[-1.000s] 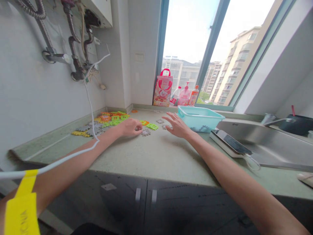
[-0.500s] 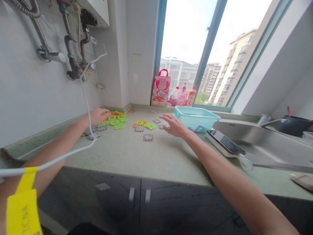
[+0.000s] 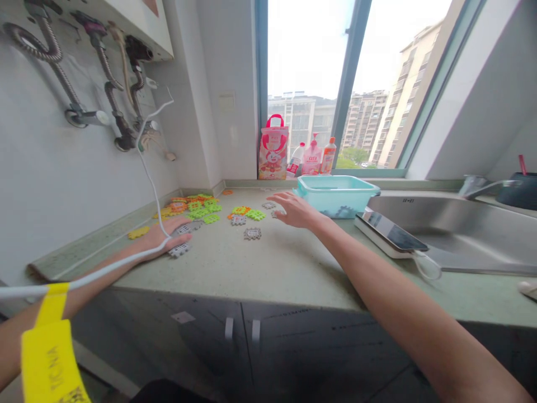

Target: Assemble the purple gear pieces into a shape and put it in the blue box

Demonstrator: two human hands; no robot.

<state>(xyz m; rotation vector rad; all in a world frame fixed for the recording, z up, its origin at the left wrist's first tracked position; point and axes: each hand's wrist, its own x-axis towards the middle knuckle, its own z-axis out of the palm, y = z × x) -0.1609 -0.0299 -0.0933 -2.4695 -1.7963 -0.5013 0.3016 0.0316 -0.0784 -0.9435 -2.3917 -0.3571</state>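
My left hand lies low on the counter at the left, fingers and thumb apart, against some grey interlocking plastic pieces. Behind it spreads a pile of green pieces, with orange pieces and a yellow piece to its left. My right hand is stretched out and open just left of a turquoise plastic basin, partly covering a small grey piece. Between the hands sit a small green-and-orange group and a single grey piece.
A phone rests on a white box beside the steel sink. A white cable with a yellow tag crosses in front of my left arm. A pink bag and several bottles stand by the window.
My left hand has come back toward me from the orange and yellow pieces to the grey ones, which have shifted right. My right hand stays nearly in place. The view has turned slightly.
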